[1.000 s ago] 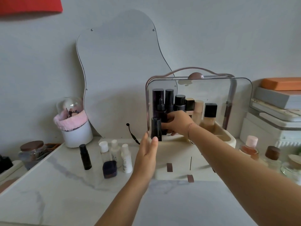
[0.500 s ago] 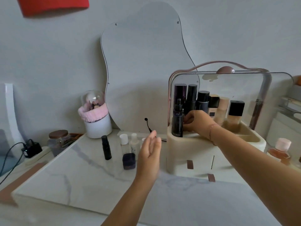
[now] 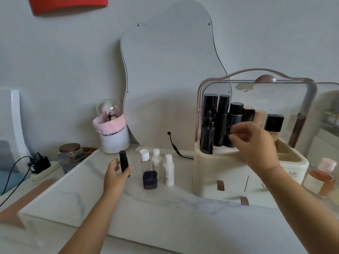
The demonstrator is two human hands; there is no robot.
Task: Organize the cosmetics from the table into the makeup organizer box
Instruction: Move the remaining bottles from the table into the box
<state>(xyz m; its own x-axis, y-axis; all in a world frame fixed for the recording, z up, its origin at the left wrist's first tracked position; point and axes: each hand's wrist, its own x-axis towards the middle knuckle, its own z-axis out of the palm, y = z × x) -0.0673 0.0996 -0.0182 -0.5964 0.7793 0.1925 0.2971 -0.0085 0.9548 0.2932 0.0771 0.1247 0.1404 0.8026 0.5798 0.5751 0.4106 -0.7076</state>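
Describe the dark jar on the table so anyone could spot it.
Left of the cream organizer box on the marble table stands a cluster of small bottles. The dark jar sits at its front: squat and boxy, while the others are tall.
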